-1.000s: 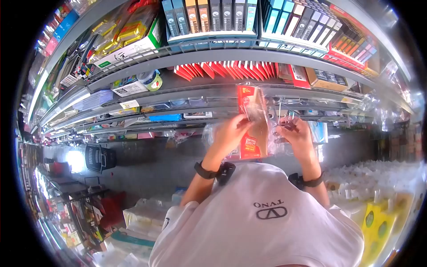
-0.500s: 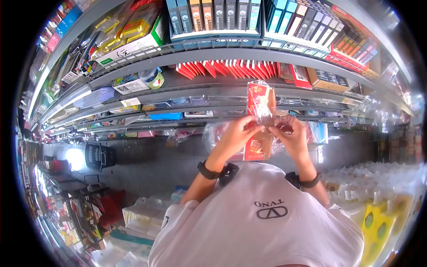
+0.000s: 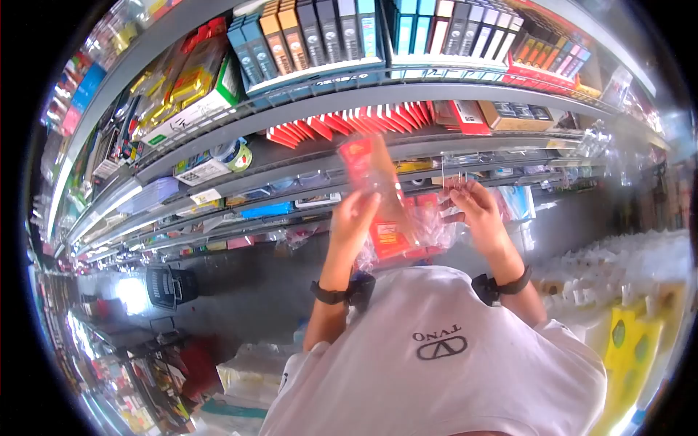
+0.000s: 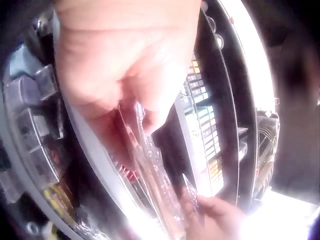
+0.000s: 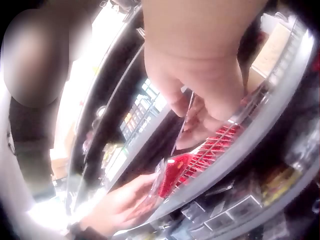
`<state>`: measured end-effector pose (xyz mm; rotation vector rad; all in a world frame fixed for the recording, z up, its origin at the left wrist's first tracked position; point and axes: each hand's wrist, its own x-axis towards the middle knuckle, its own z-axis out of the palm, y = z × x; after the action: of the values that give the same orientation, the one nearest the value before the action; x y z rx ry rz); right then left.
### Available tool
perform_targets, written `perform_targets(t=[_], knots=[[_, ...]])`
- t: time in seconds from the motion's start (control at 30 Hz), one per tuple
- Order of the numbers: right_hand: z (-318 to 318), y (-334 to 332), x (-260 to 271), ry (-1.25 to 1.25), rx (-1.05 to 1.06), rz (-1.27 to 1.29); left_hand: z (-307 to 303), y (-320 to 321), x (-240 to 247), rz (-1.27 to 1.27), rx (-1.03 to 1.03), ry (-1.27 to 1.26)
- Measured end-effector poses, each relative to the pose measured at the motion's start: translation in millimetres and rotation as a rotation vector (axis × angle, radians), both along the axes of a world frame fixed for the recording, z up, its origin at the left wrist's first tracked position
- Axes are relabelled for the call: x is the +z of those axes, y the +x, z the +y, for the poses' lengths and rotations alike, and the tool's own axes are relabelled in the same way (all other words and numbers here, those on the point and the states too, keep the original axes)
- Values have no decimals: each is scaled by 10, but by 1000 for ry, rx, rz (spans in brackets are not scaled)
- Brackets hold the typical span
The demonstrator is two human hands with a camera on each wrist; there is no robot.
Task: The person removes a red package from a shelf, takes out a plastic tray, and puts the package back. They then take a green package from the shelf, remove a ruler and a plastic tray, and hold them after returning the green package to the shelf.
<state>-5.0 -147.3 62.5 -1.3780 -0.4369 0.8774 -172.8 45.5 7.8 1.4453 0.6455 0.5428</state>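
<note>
Dark plastic makes up the basket (image 3: 163, 288) on the floor (image 3: 240, 291) at my far left, set aside, I suppose, to leave walking room. Nearer the middle, yellow packets (image 3: 196, 78) lie in an open-topped box (image 3: 193, 116) on the upper shelf (image 3: 407, 96), probably so they can be lifted straight out. Slim cartons (image 3: 291, 40) stand on end beside it, packed close to save width, I judge. On the shelf below, red cards (image 3: 352, 120) lean in a row, likely to fit many in little space.

In front of these, my left hand (image 3: 352, 218) pinches the red packet (image 3: 389, 236) by its left side, thumb across the near face. The packet is in the air, its top tilted left; gripping one edge leaves most of the printed front uncovered. Crumpled clear wrap (image 3: 436, 229) hangs just right of it; what supports it I cannot tell.

My right hand (image 3: 478, 207) holds a thin clear piece (image 4: 191, 192) in a narrow pinch, apart from the packet. So slim a thing seems to need only fingertips; what it is, I cannot tell.
</note>
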Motion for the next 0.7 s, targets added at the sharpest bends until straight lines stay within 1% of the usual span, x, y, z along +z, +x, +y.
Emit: perform_targets(t=[0.03, 0.1, 0.2, 0.3, 0.4, 0.43, 0.5, 0.53, 0.6, 0.63, 0.67, 0.7], knots=[[-17, 15, 16, 11, -13, 15, 7, -41, -7, -37, 30, -50], [-37, 45, 34, 32, -32, 44, 38, -73, -15, -58, 67, -69], [-67, 80, 3, 49, -31, 60, 136, -125, -88, -19, 16, -71], [-70, 77, 4, 54, -30, 48, 88, -86, -55, -65, 28, -58], [-31, 43, 64, 44, -6, 37, 57, -54, 12, 131, -29, 86], [-17, 13, 81, 34, -5, 4, -10, -18, 30, 73, -28, 142], [21, -43, 114, 15, -4, -70, -65, 59, -56, 72, -83, 123], [54, -61, 112, 15, 14, -89, -88, 75, 22, 144, -150, 154], [120, -105, 76, 13, 45, -124, -161, 155, -39, 64, -181, 173], [149, -108, 38, -6, 60, -220, -188, 185, -28, 24, -198, 182], [175, -109, -9, -25, 74, -315, -220, 171, -2, 60, -225, 154], [189, -109, -31, -44, 88, -411, -238, 176, 99, 92, -240, 179]])
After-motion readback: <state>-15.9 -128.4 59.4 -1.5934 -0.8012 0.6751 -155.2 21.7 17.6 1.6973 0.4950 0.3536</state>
